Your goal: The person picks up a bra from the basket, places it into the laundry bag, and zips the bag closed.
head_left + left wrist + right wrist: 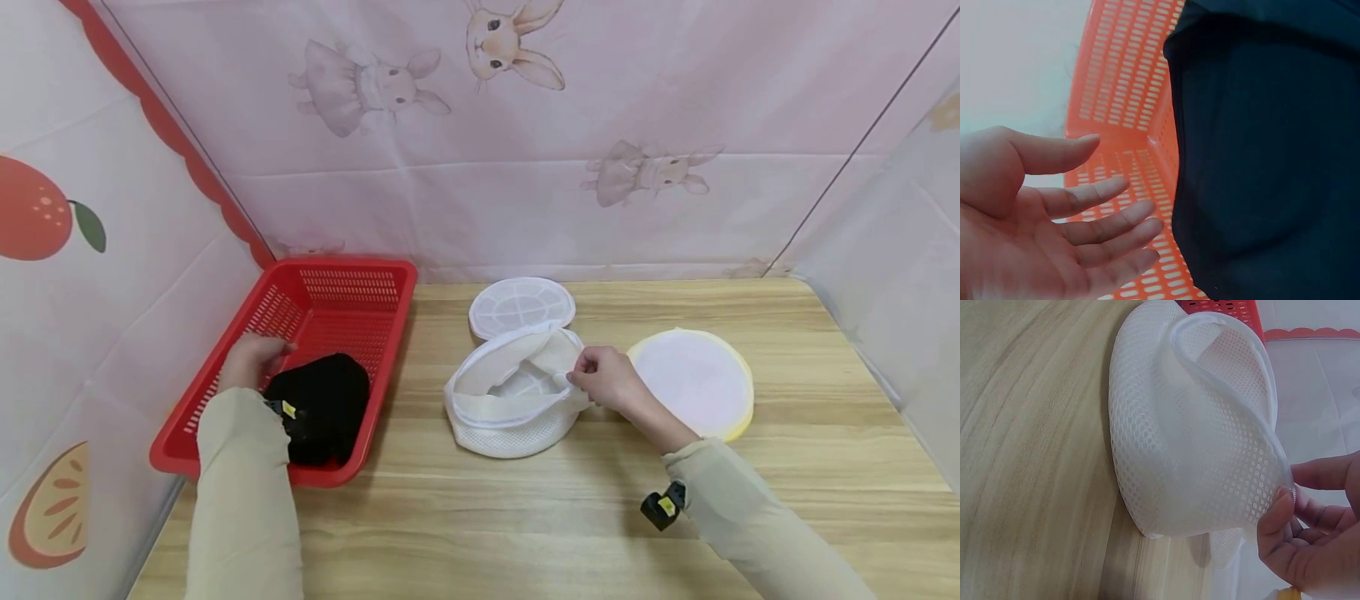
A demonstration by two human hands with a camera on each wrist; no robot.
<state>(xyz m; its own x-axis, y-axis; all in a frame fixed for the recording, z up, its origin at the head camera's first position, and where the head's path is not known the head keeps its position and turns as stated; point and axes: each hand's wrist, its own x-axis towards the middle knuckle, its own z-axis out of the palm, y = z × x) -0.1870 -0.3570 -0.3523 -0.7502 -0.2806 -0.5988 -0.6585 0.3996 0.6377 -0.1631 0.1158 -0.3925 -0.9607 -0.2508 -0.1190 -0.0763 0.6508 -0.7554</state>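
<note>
A white mesh laundry bag stands on the table with its mouth open upward. My right hand pinches the bag's rim at its right side, thumb against the fingers, as the right wrist view shows closely. Inside the red basket at the left lies a folded black cloth item. My left hand is over the basket's left side, next to the black cloth. In the left wrist view its fingers are spread and relaxed, holding nothing, a little apart from the cloth's edge.
Behind the mesh bag lies a round white mesh piece. To the right, partly behind my right forearm, is a round white pad with yellow edging. The wooden table meets a wall covering with rabbit prints at the back.
</note>
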